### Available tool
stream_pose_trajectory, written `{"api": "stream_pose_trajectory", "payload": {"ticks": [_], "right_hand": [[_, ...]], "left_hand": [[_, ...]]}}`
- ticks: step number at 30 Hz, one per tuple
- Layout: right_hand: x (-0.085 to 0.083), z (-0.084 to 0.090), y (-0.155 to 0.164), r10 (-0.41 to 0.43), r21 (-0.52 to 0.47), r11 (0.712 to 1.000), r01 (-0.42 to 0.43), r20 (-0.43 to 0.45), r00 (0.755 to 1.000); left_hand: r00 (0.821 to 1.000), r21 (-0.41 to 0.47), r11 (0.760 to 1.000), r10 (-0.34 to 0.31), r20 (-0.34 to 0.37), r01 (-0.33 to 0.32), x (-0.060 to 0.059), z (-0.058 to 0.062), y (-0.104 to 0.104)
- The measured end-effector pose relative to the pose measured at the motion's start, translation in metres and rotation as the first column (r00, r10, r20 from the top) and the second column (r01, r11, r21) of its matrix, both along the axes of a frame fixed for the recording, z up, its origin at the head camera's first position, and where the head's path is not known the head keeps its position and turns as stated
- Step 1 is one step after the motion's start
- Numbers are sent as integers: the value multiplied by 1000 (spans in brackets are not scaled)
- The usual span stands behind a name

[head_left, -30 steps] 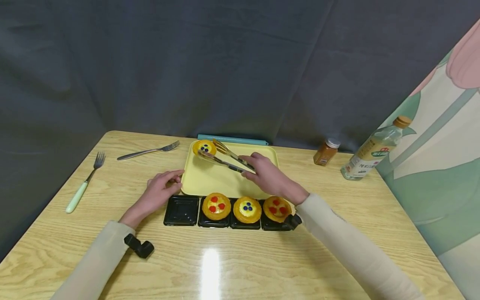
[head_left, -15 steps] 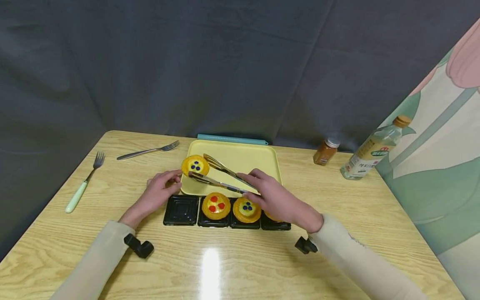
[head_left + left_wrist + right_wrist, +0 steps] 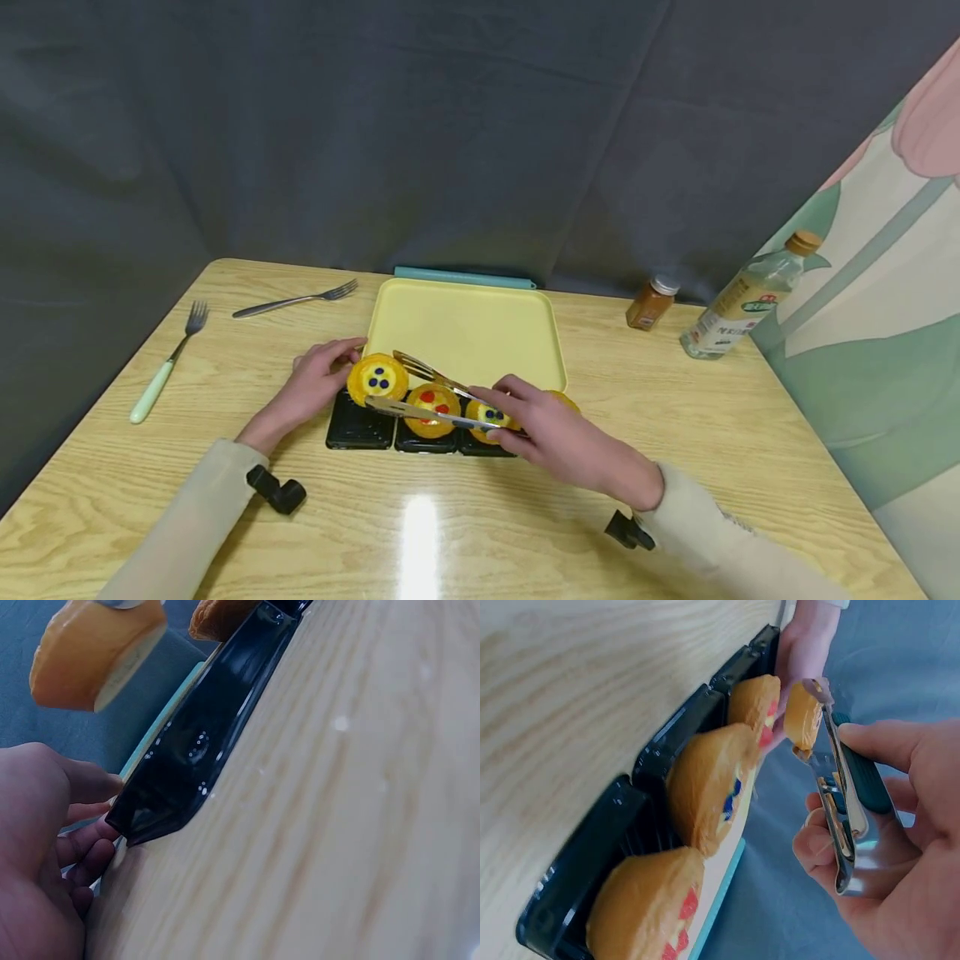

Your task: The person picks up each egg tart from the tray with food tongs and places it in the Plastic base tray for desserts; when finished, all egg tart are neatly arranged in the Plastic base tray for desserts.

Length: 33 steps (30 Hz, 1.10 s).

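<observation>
Round golden tart with yellow filling and three dark blue dots (image 3: 377, 378), face up, pinched between the tips of slim metal tongs (image 3: 427, 398), hanging over the empty leftmost cell of a black plastic tray (image 3: 360, 429). Tongs' long axis running right-to-left, tips leftward. Gripped by right hand (image 3: 558, 433), fingers (image 3: 832, 851) curled round the handles. Left hand (image 3: 311, 388) resting on wooden table (image 3: 465, 533), fingers touching the tray's corner.

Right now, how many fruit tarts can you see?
4: one blueberry-topped tart held in metal tongs above the empty leftmost black tray cup; three sit in the cups to its right, the far-right one mostly hidden.
</observation>
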State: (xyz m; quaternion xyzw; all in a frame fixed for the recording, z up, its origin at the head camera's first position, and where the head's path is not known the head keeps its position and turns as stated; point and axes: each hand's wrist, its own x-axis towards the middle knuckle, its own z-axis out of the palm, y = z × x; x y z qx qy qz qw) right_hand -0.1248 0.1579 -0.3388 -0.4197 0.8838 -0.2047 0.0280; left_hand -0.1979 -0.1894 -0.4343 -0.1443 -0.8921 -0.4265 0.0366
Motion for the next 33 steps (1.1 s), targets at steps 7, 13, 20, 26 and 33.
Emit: {"api": "stream_pose_trajectory", "payload": {"ticks": [7, 13, 20, 26, 33], "right_hand": [[4, -5, -6, 37, 49, 998, -39, 33, 999], [5, -6, -11, 46, 94, 994, -48, 30, 999], [4, -8, -14, 48, 122, 991, -49, 10, 999], [4, -6, -13, 43, 122, 991, -46, 27, 999], [10, -2, -7, 8, 75, 997, -12, 52, 999]], "left_hand": [[1000, 12, 1000, -15, -15, 15, 0, -1, -2], [1000, 21, 1000, -21, -16, 21, -1, -2, -2], [1000, 29, 999, -26, -2, 26, 0, -1, -3], [1000, 33, 999, -31, 3, 31, 0, -1, -4], [999, 38, 999, -32, 5, 32, 0, -1, -4]]}}
